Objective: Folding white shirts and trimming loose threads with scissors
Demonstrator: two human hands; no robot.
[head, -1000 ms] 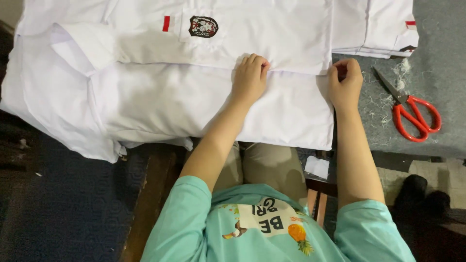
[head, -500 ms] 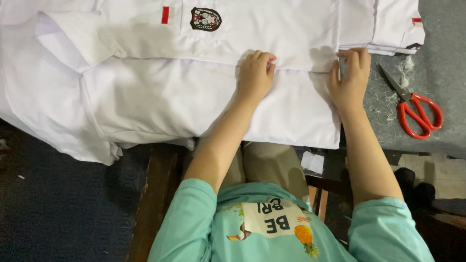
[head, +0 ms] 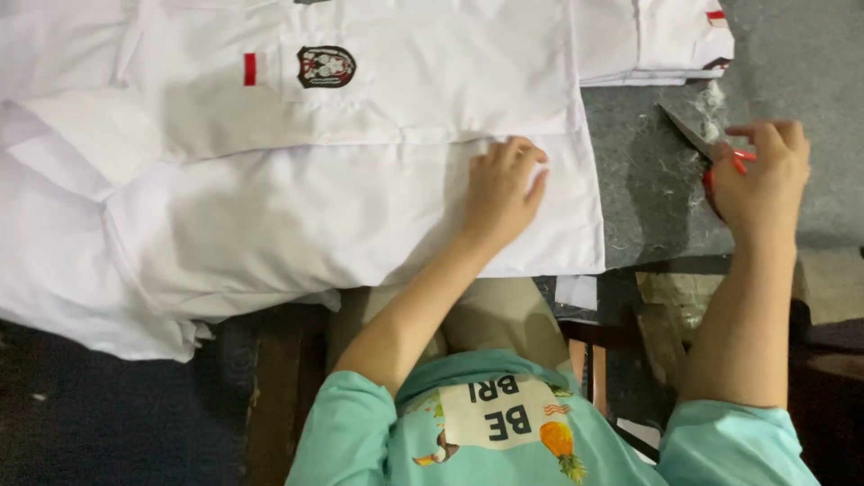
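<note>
A white shirt [head: 315,207] with a sewn badge [head: 326,66] and a small red tab lies spread over a grey table [head: 657,198]. My left hand [head: 502,189] rests flat on the shirt near its right hem, fingers together, holding nothing. My right hand [head: 760,175] is off the cloth, to the right, with its fingers curled over the red handles of a pair of scissors [head: 686,132]. The metal blades stick out to the upper left of the hand and lie on the table.
Another folded white garment [head: 657,40] sits at the top right, beyond the scissors. White thread scraps [head: 711,99] litter the grey surface near the blades. The shirt's left part hangs over the table's near edge. Dark wooden furniture [head: 270,387] stands below.
My right hand has left the shirt's hem and moved right onto the scissors, closing over their handles. My left hand stays pressed on the shirt. The view has shifted.
</note>
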